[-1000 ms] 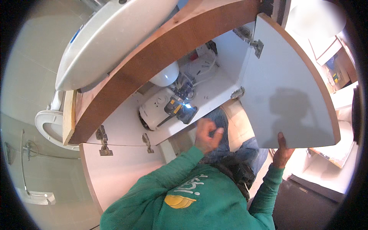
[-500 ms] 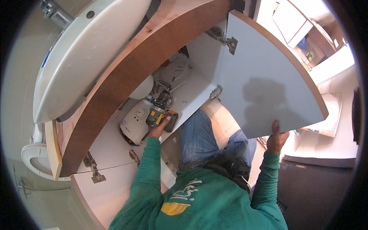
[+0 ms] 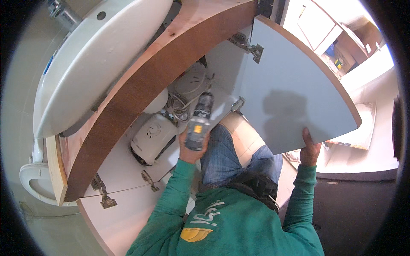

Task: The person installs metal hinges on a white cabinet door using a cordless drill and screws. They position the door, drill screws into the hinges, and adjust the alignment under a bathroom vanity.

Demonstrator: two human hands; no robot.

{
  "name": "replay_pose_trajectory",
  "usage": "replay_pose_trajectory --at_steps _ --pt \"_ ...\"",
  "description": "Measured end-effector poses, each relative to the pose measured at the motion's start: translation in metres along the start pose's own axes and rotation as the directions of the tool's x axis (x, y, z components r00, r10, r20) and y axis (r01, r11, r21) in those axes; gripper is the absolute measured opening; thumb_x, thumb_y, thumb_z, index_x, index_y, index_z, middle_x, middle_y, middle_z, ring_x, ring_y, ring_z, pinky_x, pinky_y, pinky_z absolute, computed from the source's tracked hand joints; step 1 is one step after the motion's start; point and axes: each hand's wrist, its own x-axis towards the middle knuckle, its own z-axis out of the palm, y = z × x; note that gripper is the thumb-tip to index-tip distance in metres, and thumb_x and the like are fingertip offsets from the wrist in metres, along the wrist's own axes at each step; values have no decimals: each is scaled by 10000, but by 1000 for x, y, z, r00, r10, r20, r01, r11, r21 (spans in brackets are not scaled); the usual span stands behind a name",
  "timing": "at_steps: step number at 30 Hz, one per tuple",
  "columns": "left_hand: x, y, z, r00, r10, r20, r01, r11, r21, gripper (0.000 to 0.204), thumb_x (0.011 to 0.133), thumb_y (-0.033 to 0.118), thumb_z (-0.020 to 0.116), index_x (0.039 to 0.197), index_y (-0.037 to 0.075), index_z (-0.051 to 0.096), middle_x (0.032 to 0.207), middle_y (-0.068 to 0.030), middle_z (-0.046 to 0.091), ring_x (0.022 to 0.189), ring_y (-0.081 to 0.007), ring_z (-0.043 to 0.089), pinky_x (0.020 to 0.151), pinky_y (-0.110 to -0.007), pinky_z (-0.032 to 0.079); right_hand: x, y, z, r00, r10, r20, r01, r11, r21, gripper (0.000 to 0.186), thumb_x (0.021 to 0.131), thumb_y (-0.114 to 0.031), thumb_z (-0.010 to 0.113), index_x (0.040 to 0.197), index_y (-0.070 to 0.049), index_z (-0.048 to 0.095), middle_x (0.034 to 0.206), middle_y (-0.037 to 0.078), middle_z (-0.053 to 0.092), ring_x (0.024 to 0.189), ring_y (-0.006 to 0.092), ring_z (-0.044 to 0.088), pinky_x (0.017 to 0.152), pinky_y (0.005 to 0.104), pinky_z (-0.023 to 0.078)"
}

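My left hand (image 3: 193, 148) is wrapped round a black and grey cordless drill (image 3: 200, 119) with a yellow patch, held at the mouth of the cabinet. The drill is a little blurred, its chuck end pointing away toward the inner corner. At the right, my right hand (image 3: 309, 147) grips the lower edge of the open cabinet door (image 3: 294, 85), thumb on its pale inner face. Two metal hinges, an upper one (image 3: 256, 52) and a lower one (image 3: 238, 103), sit where this door meets the cabinet.
A white appliance with a dial (image 3: 150, 137) and coiled cables (image 3: 178, 106) lie inside the cabinet. Above its curved brown front (image 3: 141, 81) stands a white washbasin (image 3: 98, 59). Another open door (image 3: 128, 213) spreads at lower left. A dark panel (image 3: 354, 213) is at lower right.
My left hand has lifted the drill from beside the white appliance and brought it to the right, turning it. My right hand stays on the door, which has barely shifted.
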Motion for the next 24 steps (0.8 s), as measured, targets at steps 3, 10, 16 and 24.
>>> replay_pose_trajectory --at_steps 3,10,16,24 --pt "22 61 17 996 50 -72 -63 980 -190 441 863 220 804 1243 56 650 1022 -136 762 916 -291 753 790 -367 572 1 -1 0 998 -53 18 54 996 -68 262 997 -47 643 1247 24 610 1240 150 599 1132 275 580 1011 427 474" --pt "60 122 53 986 134 -99 -140 989 -49 644 739 227 889 1265 37 570 977 -158 736 886 -349 754 747 -413 587 1 -8 8 993 107 -47 -99 985 139 460 886 -167 765 1279 -14 584 1175 78 586 1124 228 551 1048 407 408" --pt "67 134 69 978 177 -106 -179 984 -8 786 688 215 933 1311 24 492 989 -190 717 904 -367 741 748 -433 595 1 11 -7 997 78 27 -82 982 170 355 984 -123 654 1304 6 568 1256 92 591 1144 206 556 1021 367 446" --pt "74 149 79 995 97 11 -97 995 30 770 666 149 918 1283 25 474 992 -195 709 888 -393 732 744 -465 586 1 17 -12 995 88 42 -94 981 167 393 973 -125 675 1327 -1 556 1264 92 587 1152 203 556 1032 366 440"
